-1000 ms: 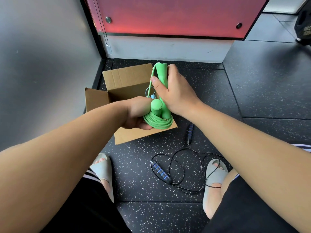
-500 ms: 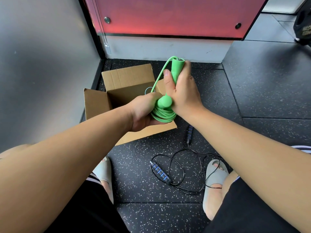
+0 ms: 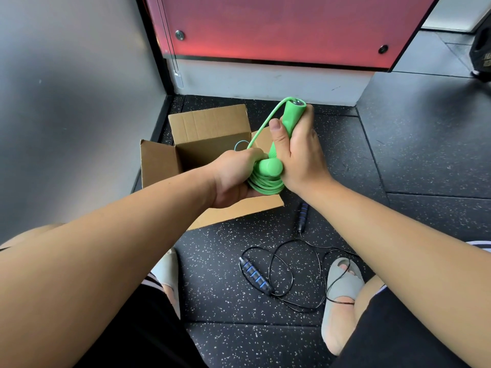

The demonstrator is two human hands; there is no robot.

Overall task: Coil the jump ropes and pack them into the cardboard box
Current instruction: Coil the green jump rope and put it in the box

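Over speckled floor (image 3: pixel 398 144), right hand (image 3: pixel 300 155) curls fingers (image 3: pixel 277 134) round green handle (image 3: pixel 292 112); left hand (image 3: pixel 233 176) grips green coil (image 3: pixel 265 184) above cardboard box (image 3: pixel 207 123).

One green jump rope (image 3: pixel 265 183), one black jump rope (image 3: pixel 255 274), perhaps a bluish third (image 3: pixel 240 143) in one cardboard box (image 3: pixel 207 126); two slippers (image 3: pixel 342 282).
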